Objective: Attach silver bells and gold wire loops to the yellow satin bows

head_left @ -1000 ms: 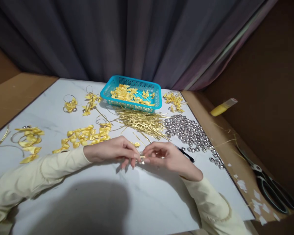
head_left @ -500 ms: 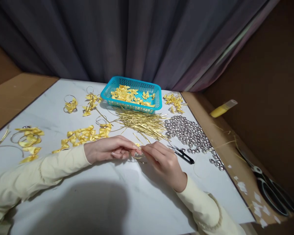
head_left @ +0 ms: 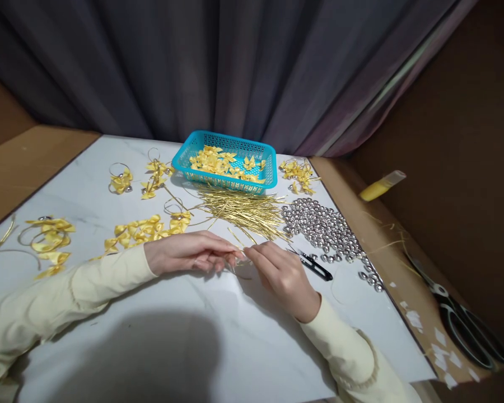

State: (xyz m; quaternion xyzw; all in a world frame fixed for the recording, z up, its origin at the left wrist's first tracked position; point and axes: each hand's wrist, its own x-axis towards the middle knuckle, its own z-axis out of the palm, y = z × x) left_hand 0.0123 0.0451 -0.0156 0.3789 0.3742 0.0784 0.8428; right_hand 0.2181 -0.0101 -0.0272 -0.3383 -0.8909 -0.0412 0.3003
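Note:
Both hands meet over the white board [head_left: 252, 330], in front of a pile of gold cords [head_left: 252, 210]. My left hand [head_left: 199, 253] has its fingers pinched together on a thin gold cord [head_left: 241, 275], which curves out below the fingertips. From the right, my right hand [head_left: 279, 272] pinches at the same spot, fingertips nearly touching the left ones. What lies between the fingertips is small and mostly hidden. Yellow ribbon bows [head_left: 138, 232] lie in a row beyond my left forearm. Just right of my right hand are small black thread snips [head_left: 315, 266].
A blue basket [head_left: 231, 182] of yellow bows stands at the back. Silver beads [head_left: 319, 226] spread over the right side. Finished-looking bow clusters [head_left: 52, 240] lie at left. Large scissors [head_left: 462, 324], paper scraps and a yellow tube [head_left: 382, 186] are along the right edge.
The fingertips of both hands have shifted slightly, and the yellow bit seen above them earlier is now hidden. The cord below them has changed its curve a little.

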